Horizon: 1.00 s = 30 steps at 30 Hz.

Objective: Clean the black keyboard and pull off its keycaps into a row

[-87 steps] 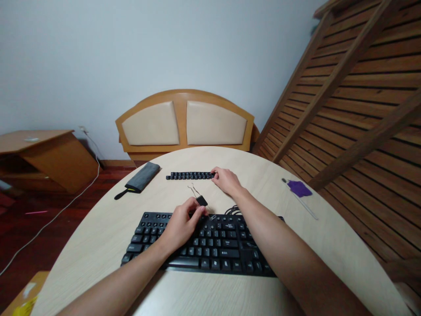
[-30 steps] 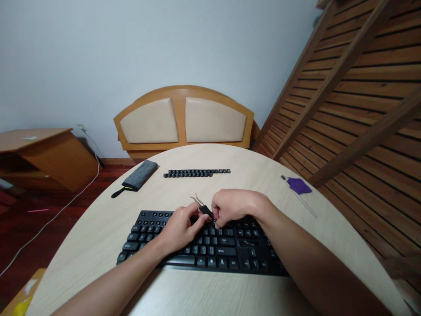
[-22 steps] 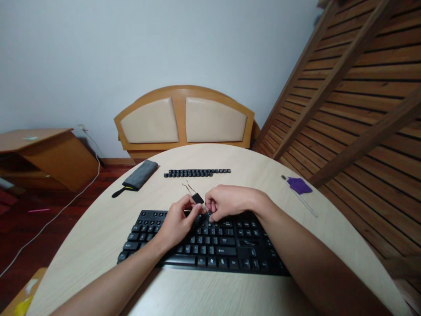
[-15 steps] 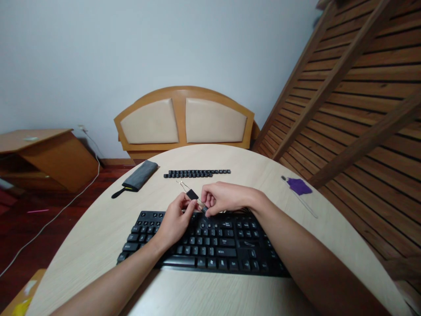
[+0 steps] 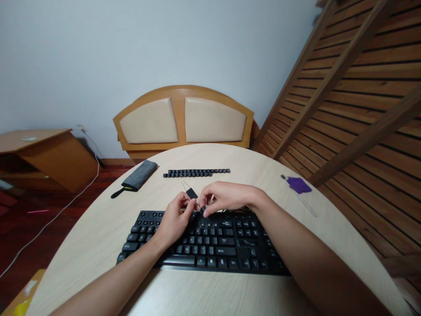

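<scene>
Above the back edge of a black keyboard (image 5: 226, 252), my two hands meet. My left hand (image 5: 176, 219) is closed on a keycap puller (image 5: 191, 193) with a black middle and thin wire loops at its ends. One wire end points away from me; the other reaches toward my right hand (image 5: 223, 197). Between the thumb and fingers of that hand is a small black keycap (image 5: 203, 210), at the near wire end. Whether the wire still grips the keycap I cannot tell. Several key places at the keyboard's upper left are without caps.
Removed keycaps (image 5: 187, 173) lie in rows beyond the keyboard. A grey pouch (image 5: 140, 175) rests on the left of the round table (image 5: 98, 228). At the right are a purple cloth (image 5: 298, 185) and a thin brush (image 5: 301, 197). A headboard (image 5: 180, 120) stands behind.
My right fingers have drawn in slightly to the left and closed around the keycap at the puller's end. My left hand and the keyboard have hardly moved.
</scene>
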Each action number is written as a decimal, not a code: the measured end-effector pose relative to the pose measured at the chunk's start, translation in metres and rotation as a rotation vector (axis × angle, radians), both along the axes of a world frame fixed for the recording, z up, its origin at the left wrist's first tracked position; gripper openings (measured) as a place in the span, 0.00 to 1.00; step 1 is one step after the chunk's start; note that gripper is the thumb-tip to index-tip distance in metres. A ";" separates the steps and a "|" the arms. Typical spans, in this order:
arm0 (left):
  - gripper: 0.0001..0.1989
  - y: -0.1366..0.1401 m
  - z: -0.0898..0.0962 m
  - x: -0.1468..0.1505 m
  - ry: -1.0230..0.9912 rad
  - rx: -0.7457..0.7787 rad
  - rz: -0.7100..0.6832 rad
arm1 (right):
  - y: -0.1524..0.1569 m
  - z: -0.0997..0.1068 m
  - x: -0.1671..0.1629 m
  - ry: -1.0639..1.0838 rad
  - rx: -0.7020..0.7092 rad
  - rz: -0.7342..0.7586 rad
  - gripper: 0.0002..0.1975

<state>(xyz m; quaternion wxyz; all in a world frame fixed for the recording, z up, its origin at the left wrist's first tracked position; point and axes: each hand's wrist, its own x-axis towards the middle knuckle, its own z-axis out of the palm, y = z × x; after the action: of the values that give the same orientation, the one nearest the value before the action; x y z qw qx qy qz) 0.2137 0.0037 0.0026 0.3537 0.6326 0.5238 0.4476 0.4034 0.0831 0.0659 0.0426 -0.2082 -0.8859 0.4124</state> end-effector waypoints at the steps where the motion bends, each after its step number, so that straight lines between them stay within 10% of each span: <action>1: 0.12 0.000 0.000 0.000 0.005 0.001 -0.001 | 0.001 0.000 0.001 -0.004 -0.020 -0.005 0.11; 5: 0.12 0.001 -0.001 0.001 0.010 -0.015 -0.012 | 0.014 -0.005 0.005 0.112 0.021 -0.227 0.12; 12: 0.12 -0.002 0.000 0.004 0.020 -0.020 -0.039 | 0.045 -0.041 0.018 0.109 0.496 -0.762 0.08; 30: 0.12 -0.004 0.001 0.006 0.054 -0.020 -0.070 | 0.058 -0.068 0.009 -0.174 0.558 -0.942 0.10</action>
<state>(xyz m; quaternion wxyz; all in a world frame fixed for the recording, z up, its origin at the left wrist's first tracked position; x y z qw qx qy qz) 0.2194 -0.0003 0.0033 0.3610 0.6590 0.5151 0.4124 0.4122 0.1410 -0.0019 0.2028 -0.5961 -0.7728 0.0795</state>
